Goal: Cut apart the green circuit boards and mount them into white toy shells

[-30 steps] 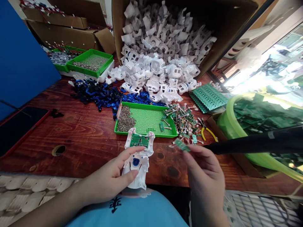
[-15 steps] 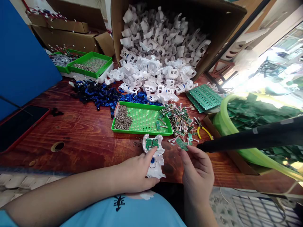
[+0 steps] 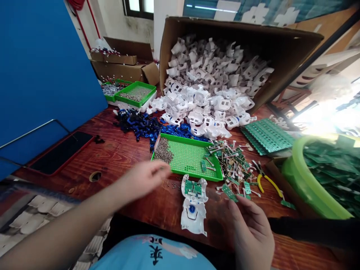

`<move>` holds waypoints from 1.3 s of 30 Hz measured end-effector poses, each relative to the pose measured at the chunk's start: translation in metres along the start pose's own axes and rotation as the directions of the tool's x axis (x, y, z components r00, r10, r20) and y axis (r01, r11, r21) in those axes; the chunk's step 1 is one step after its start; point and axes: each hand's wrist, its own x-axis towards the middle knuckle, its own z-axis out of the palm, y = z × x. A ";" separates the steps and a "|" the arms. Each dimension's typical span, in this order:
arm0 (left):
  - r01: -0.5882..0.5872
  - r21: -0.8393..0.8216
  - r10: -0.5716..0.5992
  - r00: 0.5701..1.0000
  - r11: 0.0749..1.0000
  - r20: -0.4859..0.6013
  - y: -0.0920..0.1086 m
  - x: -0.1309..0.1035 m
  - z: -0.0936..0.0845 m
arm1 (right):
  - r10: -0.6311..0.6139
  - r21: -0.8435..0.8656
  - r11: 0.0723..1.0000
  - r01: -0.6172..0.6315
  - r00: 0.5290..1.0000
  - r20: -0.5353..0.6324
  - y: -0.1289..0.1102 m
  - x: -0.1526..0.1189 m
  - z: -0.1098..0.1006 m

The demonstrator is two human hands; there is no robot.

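My left hand (image 3: 147,178), smeared by motion, hangs over the table just in front of the heap of small metal screws (image 3: 164,150) in the green tray (image 3: 197,175). Whether its fingers hold anything cannot be made out. Between my hands lies an opened white plastic housing (image 3: 194,221), its upper part holding a green circuit board (image 3: 193,188) and its lower part a round blue piece (image 3: 192,209). At the right, my right hand (image 3: 253,228) pinches a small green circuit board (image 3: 230,192) between thumb and fingers.
Boards with white connectors (image 3: 233,163) are heaped beside the tray, near yellow-handled pliers (image 3: 268,180). Behind stand blue parts (image 3: 140,123) and a carton (image 3: 281,35) spilling white housings (image 3: 202,99). A lime-green tub (image 3: 294,165) and black bar (image 3: 312,228) occupy the right.
My left hand has left the white housing and moved left towards the screws. My right hand still pinches the small board. The whole view has shifted, with things appearing lower and further right.
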 end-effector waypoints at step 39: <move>0.584 -0.807 -0.048 0.812 0.087 0.582 0.018 -0.030 0.018 | -0.389 0.200 0.916 0.348 0.893 0.226 -0.068 0.003 0.045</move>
